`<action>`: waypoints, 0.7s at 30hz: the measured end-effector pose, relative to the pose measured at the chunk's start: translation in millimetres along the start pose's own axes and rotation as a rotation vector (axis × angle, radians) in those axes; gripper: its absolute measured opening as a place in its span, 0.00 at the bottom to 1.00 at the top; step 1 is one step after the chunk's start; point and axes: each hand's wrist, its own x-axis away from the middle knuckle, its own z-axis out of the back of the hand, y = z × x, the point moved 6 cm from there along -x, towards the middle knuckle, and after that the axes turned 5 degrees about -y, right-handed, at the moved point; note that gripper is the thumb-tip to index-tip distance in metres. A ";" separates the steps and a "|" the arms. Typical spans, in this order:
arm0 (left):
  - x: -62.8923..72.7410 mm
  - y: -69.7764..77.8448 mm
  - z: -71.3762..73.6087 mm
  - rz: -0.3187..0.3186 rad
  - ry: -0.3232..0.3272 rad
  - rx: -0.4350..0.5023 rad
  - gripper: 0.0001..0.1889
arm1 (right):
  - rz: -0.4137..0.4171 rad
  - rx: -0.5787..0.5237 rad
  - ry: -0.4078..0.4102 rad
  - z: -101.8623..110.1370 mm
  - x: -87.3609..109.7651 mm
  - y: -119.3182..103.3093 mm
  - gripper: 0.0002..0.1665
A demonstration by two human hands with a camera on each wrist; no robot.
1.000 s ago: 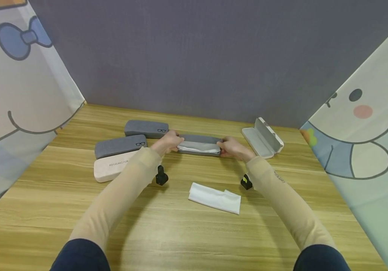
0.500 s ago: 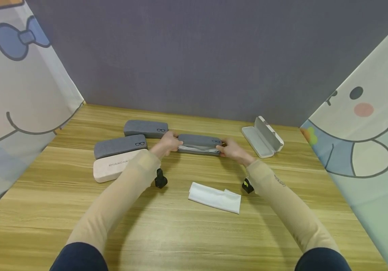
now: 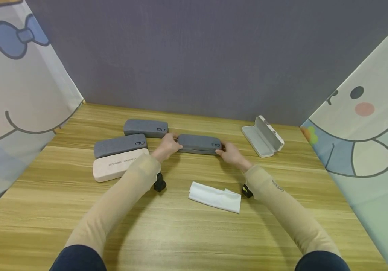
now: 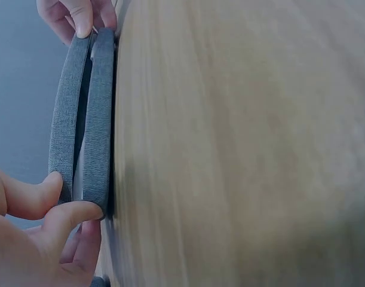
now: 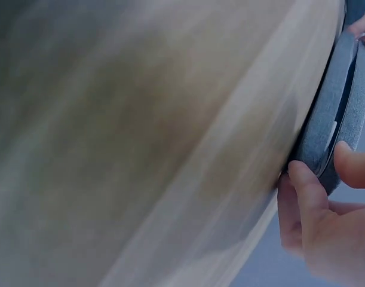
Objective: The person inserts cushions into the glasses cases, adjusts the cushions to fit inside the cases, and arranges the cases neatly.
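Note:
A grey glasses case (image 3: 199,141) with a small glasses print lies at the back middle of the table, its lid lowered almost all the way. My left hand (image 3: 166,146) grips its left end, thumb on one half and a finger on the other. At the opposite end, my right hand (image 3: 232,154) holds it between thumb and fingers. From the left wrist view, a narrow gap runs between the two halves of the case (image 4: 97,125), with something pale just visible inside. The right wrist view also shows that gap along the case (image 5: 325,122).
Two more grey glasses cases (image 3: 120,146) (image 3: 146,128) and a cream one (image 3: 119,165) lie shut on the left. A white glasses case (image 3: 263,137) stands open at the back right. Nearer me is a folded white cloth (image 3: 215,197). A grey wall (image 3: 194,56) rises behind the table.
The lid of the grey glasses case has come down, from open with white cloth showing inside to nearly closed. Both hands have stayed at its ends.

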 end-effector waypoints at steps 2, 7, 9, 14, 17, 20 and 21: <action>0.7 -0.6 -0.4 -0.008 0.014 0.007 0.32 | 0.009 0.007 0.007 -1.5 0.5 -0.1 0.32; 2.8 -1.0 -1.1 -0.019 0.039 0.024 0.32 | 0.002 0.035 0.021 -2.7 1.4 0.4 0.33; 3.4 -0.9 -1.3 -0.018 0.043 0.033 0.32 | -0.002 0.050 0.027 -2.6 1.7 -0.3 0.34; 5.1 0.0 -0.6 -0.017 0.053 0.027 0.32 | -0.009 0.083 0.032 -1.6 0.2 -2.0 0.34; 6.0 0.3 -0.6 -0.015 0.059 0.004 0.32 | -0.029 0.088 0.019 -0.8 -2.4 -1.1 0.34; 5.7 1.2 -1.6 -0.017 0.076 -0.073 0.32 | -0.049 0.077 0.001 0.1 -4.0 0.2 0.34; 5.2 2.0 -2.3 -0.023 0.084 -0.114 0.32 | -0.052 0.073 -0.002 0.5 -4.0 0.6 0.34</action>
